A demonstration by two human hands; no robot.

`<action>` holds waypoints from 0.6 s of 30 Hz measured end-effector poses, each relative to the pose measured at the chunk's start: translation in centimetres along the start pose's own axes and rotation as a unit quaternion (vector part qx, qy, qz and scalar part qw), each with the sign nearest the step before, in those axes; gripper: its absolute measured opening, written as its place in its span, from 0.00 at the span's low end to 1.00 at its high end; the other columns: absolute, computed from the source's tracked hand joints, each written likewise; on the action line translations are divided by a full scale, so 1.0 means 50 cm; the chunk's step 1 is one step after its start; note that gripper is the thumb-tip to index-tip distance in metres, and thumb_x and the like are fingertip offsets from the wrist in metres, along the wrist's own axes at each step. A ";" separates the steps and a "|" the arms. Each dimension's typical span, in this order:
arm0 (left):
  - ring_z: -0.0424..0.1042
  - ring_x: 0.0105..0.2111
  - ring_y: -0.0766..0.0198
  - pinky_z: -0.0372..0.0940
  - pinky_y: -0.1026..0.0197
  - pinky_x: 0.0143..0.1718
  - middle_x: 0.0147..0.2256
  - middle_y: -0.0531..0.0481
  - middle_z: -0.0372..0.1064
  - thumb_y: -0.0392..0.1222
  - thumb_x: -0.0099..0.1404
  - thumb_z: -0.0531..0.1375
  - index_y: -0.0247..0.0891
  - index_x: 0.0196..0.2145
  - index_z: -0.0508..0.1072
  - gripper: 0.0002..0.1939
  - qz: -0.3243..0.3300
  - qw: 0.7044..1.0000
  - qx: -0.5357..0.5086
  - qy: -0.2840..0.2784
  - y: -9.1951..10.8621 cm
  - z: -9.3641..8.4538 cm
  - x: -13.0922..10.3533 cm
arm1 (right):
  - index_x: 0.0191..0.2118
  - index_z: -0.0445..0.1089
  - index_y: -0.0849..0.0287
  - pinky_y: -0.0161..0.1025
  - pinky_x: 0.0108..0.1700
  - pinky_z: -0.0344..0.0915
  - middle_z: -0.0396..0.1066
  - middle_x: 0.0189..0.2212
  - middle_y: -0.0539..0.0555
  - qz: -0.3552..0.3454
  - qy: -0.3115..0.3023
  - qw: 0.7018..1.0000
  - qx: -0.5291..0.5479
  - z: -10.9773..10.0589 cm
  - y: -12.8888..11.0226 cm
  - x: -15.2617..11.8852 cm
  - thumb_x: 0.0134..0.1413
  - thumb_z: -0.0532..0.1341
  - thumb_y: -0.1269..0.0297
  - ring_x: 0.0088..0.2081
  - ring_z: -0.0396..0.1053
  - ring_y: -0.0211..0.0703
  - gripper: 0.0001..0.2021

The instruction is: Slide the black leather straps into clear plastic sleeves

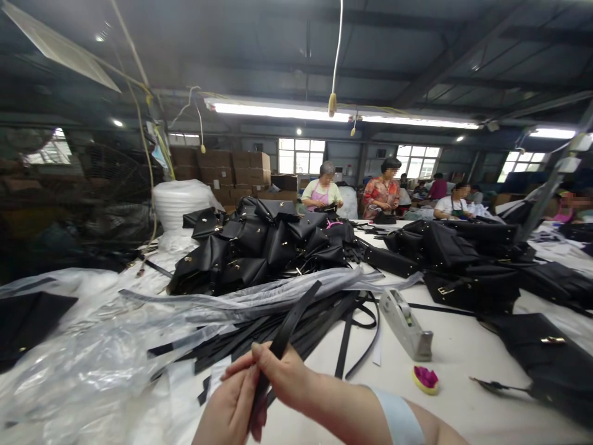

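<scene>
A black leather strap (296, 315) slants up from between my two hands, its free end pointing away to the upper right. My left hand (231, 402) is closed around the strap's lower part. Just above it, my right hand (282, 371) pinches the same strap between thumb and fingers, and the two hands touch. Beneath and beyond them lies a bundle of black straps (259, 337) on the white table (333, 395). Long clear plastic sleeves (278, 287) are spread along the far side of the bundle.
A heap of black bags (259, 241) stands behind the straps, with more black bags (454, 247) at right. A tape dispenser (407, 327) and a small yellow dish (425, 379) sit right of my hands. Clear plastic (92, 352) covers the left side. Co-workers (322, 188) are at the far side.
</scene>
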State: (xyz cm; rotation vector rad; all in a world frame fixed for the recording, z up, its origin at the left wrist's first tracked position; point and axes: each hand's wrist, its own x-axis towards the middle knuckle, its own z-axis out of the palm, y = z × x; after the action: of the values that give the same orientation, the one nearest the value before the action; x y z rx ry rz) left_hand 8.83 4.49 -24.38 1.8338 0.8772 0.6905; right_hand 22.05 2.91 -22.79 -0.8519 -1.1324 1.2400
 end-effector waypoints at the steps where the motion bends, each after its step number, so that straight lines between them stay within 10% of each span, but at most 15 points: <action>1: 0.64 0.18 0.64 0.62 0.64 0.23 0.16 0.52 0.64 0.69 0.65 0.43 0.41 0.20 0.65 0.32 0.020 1.000 -0.010 0.017 0.017 0.000 0.005 | 0.37 0.79 0.63 0.40 0.40 0.67 0.77 0.31 0.58 -0.014 -0.023 0.999 -0.017 0.001 -0.027 0.005 0.52 0.57 0.37 0.34 0.74 0.46 0.30; 7: 0.61 0.14 0.69 0.57 0.67 0.16 0.15 0.55 0.62 0.71 0.60 0.50 0.39 0.25 0.65 0.30 0.029 0.991 -0.127 0.029 0.107 0.005 0.024 | 0.32 0.78 0.64 0.41 0.41 0.67 0.76 0.27 0.58 -0.129 0.084 0.988 -0.005 -0.062 -0.206 0.078 0.49 0.61 0.38 0.32 0.73 0.44 0.28; 14: 0.58 0.09 0.70 0.53 0.68 0.10 0.12 0.54 0.61 0.72 0.58 0.50 0.37 0.19 0.63 0.33 0.109 0.979 -0.159 0.066 0.217 -0.004 0.075 | 0.36 0.79 0.64 0.44 0.41 0.68 0.77 0.32 0.61 -0.077 -0.057 0.988 -0.120 -0.016 -0.246 0.053 0.52 0.56 0.35 0.35 0.75 0.49 0.32; 18: 0.60 0.10 0.70 0.53 0.69 0.11 0.12 0.55 0.62 0.73 0.57 0.50 0.36 0.24 0.66 0.33 0.124 0.978 -0.168 0.029 0.230 0.016 0.083 | 0.36 0.79 0.62 0.43 0.45 0.66 0.78 0.33 0.59 -0.181 -0.001 0.975 -0.128 -0.032 -0.352 0.047 0.48 0.64 0.41 0.38 0.74 0.48 0.25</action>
State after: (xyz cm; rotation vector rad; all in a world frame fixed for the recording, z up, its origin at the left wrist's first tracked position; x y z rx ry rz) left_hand 14.98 4.14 -13.77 1.6356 0.5325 0.9902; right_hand 28.29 2.45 -6.09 -0.7895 -1.3989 0.8055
